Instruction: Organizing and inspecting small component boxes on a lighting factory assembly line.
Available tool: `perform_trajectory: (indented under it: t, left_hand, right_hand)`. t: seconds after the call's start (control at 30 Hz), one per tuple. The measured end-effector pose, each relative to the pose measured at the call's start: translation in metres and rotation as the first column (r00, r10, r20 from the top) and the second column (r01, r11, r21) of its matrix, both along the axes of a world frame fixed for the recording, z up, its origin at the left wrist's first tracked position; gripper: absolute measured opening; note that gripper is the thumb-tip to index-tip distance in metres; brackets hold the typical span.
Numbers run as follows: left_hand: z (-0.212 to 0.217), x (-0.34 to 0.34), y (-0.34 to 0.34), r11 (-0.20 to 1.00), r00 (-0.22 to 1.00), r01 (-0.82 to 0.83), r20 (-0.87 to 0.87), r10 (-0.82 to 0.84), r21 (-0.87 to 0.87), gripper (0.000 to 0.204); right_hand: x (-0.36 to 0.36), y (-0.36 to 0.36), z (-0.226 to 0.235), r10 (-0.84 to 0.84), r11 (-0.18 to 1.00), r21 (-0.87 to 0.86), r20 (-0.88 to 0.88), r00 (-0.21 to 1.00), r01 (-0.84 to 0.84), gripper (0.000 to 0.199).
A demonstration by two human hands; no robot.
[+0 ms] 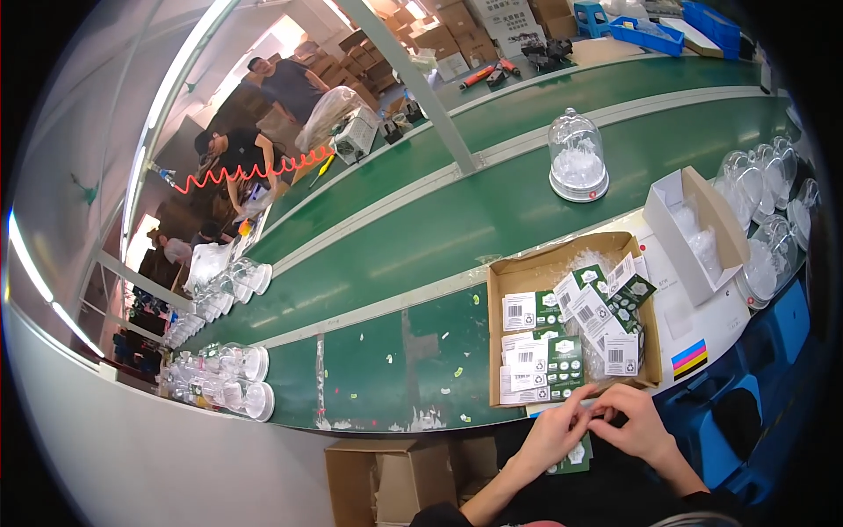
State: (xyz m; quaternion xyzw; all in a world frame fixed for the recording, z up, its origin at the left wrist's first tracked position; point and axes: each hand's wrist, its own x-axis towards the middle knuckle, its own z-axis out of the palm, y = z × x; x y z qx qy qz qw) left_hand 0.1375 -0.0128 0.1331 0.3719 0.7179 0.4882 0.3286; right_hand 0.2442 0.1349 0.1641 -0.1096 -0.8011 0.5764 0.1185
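Observation:
My left hand (553,436) and my right hand (634,423) meet at the near edge of the green bench, fingertips pinched together on a small green and white card packet (575,457) that hangs below them. Just beyond the hands sits a shallow cardboard tray (494,290) filled with several more green and white label packets (562,351) and clear plastic bags.
A clear dome on a white base (577,158) stands on the green conveyor belt. A white open box (689,233) and stacked clear domes (764,202) lie to the right. More clear domes (233,386) sit at the left. Cardboard boxes (378,479) stand below the bench. Other people work far left.

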Motion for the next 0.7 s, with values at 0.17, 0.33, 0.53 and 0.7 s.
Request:
perform_trajectory:
  t: [0.17,0.33,0.53,0.7]
  left_hand:
    - [-0.008,0.004,0.005,0.998,0.981,0.066,-0.179,-0.069,-0.023,0.069]
    - [-0.005,0.002,0.001,0.997,0.990,0.065,-0.127,-0.069,-0.033,0.070]
    - [-0.018,0.006,0.000,0.996,0.966,0.086,-0.245,-0.086,-0.011,0.068]
    - [-0.012,0.002,0.000,0.991,0.963,0.129,-0.234,-0.132,-0.026,0.063]
  right_hand:
    - [-0.001,-0.006,-0.008,0.058,0.976,0.214,-0.111,0.992,-0.033,0.016]
    - [-0.003,-0.010,-0.003,0.056,0.977,0.209,-0.100,0.993,-0.034,0.014]
    - [0.000,-0.014,-0.011,0.072,0.953,0.300,-0.099,0.992,-0.039,0.016]
    - [-0.001,-0.015,-0.008,-0.042,0.977,0.206,-0.028,0.999,0.047,0.010]
